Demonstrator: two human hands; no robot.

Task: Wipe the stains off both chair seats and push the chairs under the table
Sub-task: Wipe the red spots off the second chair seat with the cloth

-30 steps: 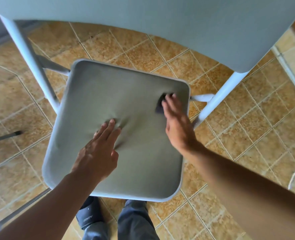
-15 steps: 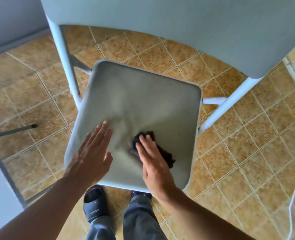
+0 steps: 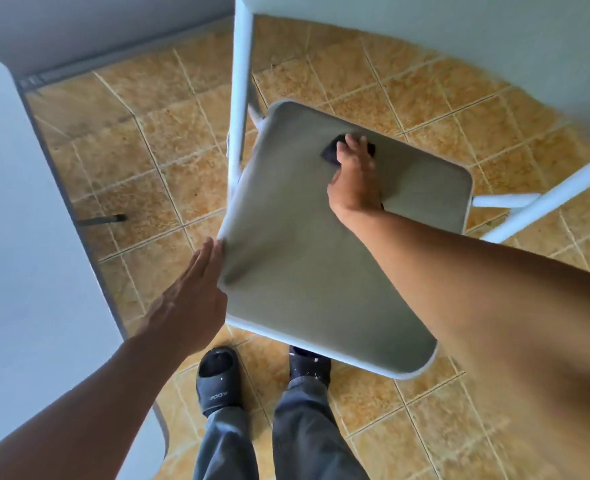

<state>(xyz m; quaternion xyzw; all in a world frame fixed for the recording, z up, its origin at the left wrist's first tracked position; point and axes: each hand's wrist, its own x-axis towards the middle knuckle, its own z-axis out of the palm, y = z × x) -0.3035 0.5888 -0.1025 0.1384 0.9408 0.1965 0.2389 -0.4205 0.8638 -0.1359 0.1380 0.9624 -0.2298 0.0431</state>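
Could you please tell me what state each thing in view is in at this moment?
chair seat: out from under the table, dark cloth on its far part.
dark cloth: bunched, pressed on the seat under the right hand.
right hand: fingers spread, pressing the cloth.
left hand: fingers straight, touching the seat's left edge.
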